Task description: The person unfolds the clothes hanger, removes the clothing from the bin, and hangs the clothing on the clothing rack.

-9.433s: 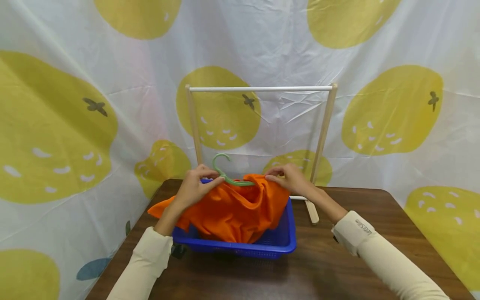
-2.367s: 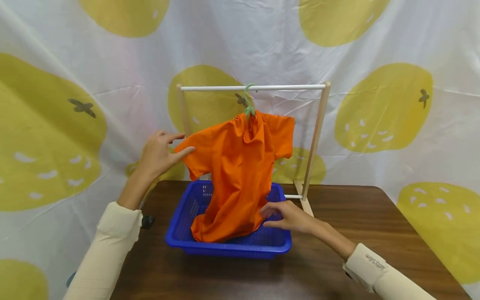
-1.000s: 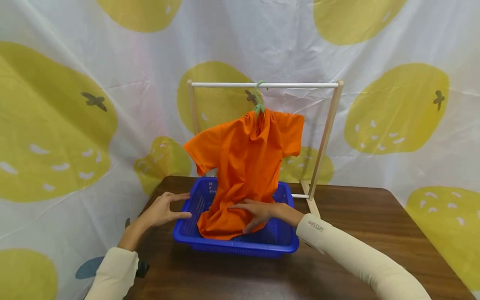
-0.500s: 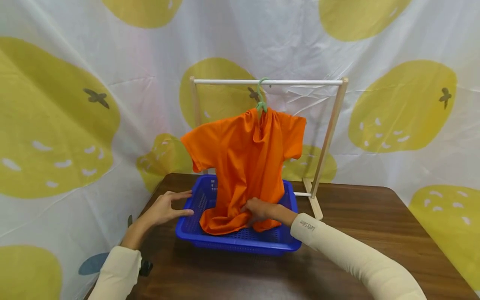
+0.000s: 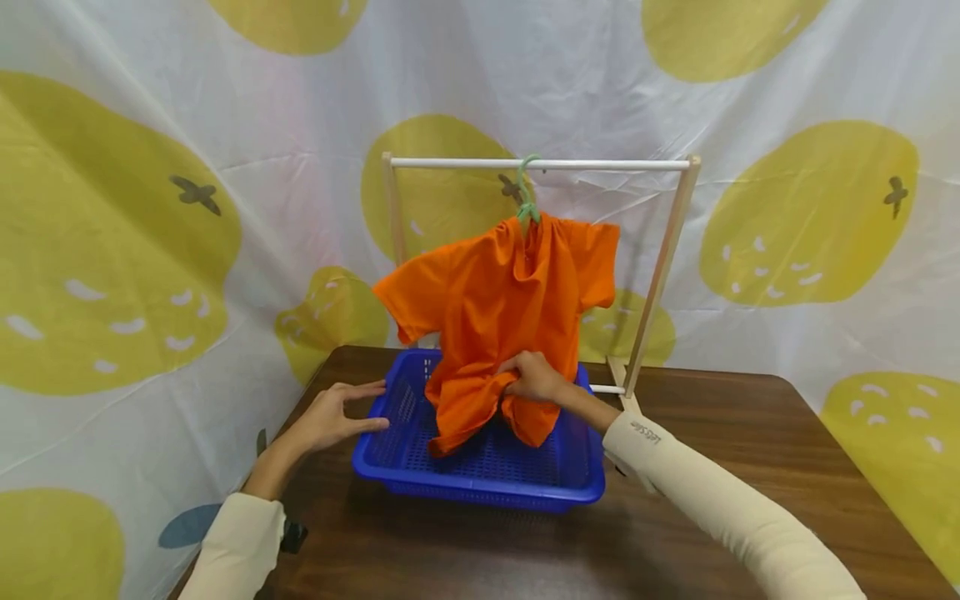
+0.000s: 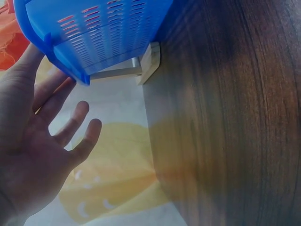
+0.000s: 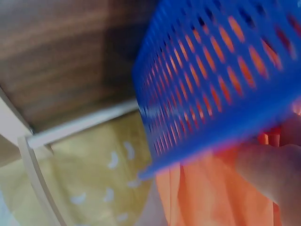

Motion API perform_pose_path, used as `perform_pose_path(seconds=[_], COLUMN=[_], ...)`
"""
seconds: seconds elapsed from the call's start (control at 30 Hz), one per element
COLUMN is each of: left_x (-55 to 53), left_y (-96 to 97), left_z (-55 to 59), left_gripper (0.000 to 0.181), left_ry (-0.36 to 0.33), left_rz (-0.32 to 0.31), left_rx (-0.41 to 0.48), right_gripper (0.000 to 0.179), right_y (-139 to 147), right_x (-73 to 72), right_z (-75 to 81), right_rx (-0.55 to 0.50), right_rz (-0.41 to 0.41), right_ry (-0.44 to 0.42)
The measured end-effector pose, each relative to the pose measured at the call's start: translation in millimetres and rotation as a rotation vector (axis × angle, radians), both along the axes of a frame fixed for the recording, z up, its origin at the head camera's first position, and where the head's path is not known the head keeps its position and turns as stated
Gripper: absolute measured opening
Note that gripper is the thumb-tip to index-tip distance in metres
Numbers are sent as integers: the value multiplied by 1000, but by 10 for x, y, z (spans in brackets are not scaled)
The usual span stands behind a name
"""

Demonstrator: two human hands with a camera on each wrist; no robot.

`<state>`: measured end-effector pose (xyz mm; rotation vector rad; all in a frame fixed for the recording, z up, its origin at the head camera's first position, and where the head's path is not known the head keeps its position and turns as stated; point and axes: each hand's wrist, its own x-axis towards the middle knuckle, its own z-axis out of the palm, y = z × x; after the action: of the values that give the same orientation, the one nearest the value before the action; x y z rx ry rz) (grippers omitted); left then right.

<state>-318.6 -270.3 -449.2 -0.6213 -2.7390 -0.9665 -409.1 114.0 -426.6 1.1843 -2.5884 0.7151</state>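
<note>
An orange T-shirt (image 5: 491, 308) hangs on a green hanger (image 5: 528, 208) hooked over the white bar of a small rack. Its gathered lower part is gripped by my right hand (image 5: 536, 377), above the blue basket (image 5: 468, 483). My left hand (image 5: 326, 419) is at the basket's left rim, thumb and fingers extended; in the left wrist view its fingertips (image 6: 70, 84) meet the rim. The right wrist view is blurred, with part of the right hand (image 7: 268, 174) by the shirt cloth (image 7: 211, 188) beyond the basket wall.
The rack (image 5: 660, 275), with wooden uprights and a white top bar, stands behind the basket on a dark wooden table (image 5: 712, 450). A white curtain (image 5: 570, 75) printed with yellow fruit hangs behind and at the sides.
My right hand has gone from touching the shirt's lower part to gripping it and has raised it within the basket. Earlier, the shirt and hanger went from the basket onto the rack. The left hand came down to the rim.
</note>
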Motion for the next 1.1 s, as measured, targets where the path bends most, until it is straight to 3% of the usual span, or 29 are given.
perform_pose_path(seconds=[0.2,0.37,0.67,0.9,1.0,1.1], left_x=[16,44,36,52,70,79], left_y=[-15,-1,42,93,104,107], left_z=[-10,-23,-21,-55,-74,-87], left_gripper=[67,68,69,69,69,68], left_ry=[0,9,-8,-18,-17,-19], left_rz=[9,12,24,11,19,24], left_rx=[10,13,23,19,20,30], right_gripper=[18,18,21,24,23,22], right_y=[39,43,60,114,125,139], right_x=[-106,-236,-662,-952,-989,-1012], right_z=[375,591,913,810,666,452], right_rx=[-65,-113,-187,-328,-362,-317], right_rz=[-72,-150,-280,-419,-423,-402], right_ry=[-42,-40,-22,-40,10,24])
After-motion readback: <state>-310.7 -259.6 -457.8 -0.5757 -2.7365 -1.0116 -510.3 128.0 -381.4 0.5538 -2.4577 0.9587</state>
